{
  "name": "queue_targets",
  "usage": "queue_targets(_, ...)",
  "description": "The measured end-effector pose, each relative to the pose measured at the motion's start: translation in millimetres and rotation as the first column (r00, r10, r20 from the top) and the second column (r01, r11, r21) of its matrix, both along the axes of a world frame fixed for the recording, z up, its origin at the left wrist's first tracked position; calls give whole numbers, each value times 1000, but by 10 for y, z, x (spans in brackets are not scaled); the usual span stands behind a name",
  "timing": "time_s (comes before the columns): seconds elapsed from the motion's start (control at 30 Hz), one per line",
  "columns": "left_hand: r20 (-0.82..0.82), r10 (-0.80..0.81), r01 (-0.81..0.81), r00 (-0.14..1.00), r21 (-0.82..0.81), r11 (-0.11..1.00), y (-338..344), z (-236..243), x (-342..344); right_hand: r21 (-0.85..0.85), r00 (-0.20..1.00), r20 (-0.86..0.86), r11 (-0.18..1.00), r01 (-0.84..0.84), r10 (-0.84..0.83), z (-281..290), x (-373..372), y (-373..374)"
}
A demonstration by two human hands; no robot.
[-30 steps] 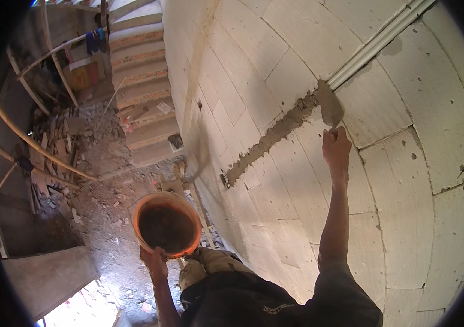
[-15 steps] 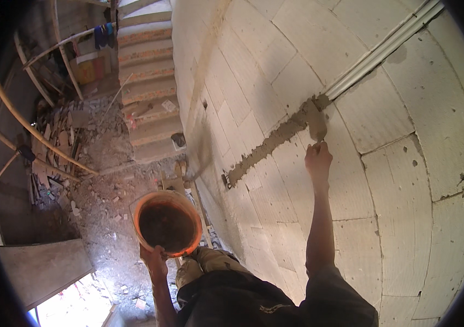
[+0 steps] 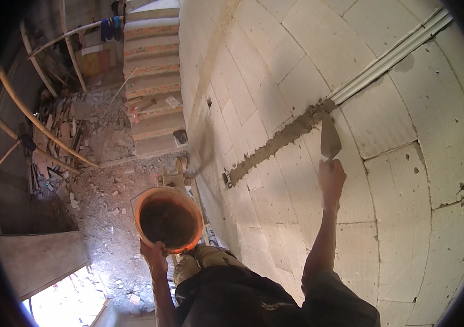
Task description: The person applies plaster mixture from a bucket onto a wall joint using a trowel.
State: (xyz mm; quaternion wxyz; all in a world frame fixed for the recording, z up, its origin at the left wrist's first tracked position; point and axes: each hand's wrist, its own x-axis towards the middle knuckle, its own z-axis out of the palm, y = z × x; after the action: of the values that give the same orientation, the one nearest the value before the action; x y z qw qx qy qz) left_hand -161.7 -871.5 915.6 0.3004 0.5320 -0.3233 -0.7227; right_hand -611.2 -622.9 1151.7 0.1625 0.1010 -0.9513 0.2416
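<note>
My right hand (image 3: 332, 177) is closed round the handle of a pointed trowel (image 3: 329, 137), whose blade is up against the block wall (image 3: 406, 201). Just above the blade's tip runs a slanting strip of wet grey mortar (image 3: 281, 140). At its upper end the strip meets white conduit pipes (image 3: 393, 57) set in a groove. My left hand (image 3: 157, 257) grips the near rim of an orange bucket (image 3: 195, 240), which stands out from the wall at waist height. Dark mortar (image 3: 166, 222) lies inside the bucket.
A brick-edged staircase (image 3: 153, 82) climbs along the wall at the far left. Rubble (image 3: 98, 191) covers the floor far below. Wooden planks (image 3: 175, 177) show beneath the bucket. Bent poles (image 3: 44, 122) stand on the left, near a pile of scrap boards (image 3: 57, 139).
My right hand and the trowel have moved right and slightly down, and the blade has come off the mortar strip. My left hand still holds the bucket in nearly the same place.
</note>
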Motion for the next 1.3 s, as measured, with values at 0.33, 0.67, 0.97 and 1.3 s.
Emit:
queue_targets(0.33,-57,3,-4,998,-29,1000,-19,-34,-37,-80,999,43,997,5,-1,-127,23,-203)
queue_targets(0.67,-114,27,-31,993,-33,999,-12,-53,-21,-44,998,39,998,-45,47,-213,-44,-217)
queue_targets(0.97,-17,-20,20,1000,-12,1000,-3,10,-14,314,998,-46,949,-30,47,-427,-455,-357)
queue_targets(1.3,-35,-49,48,998,-13,999,0,45,-48,44,999,-33,999,13,-12,215,-507,-243)
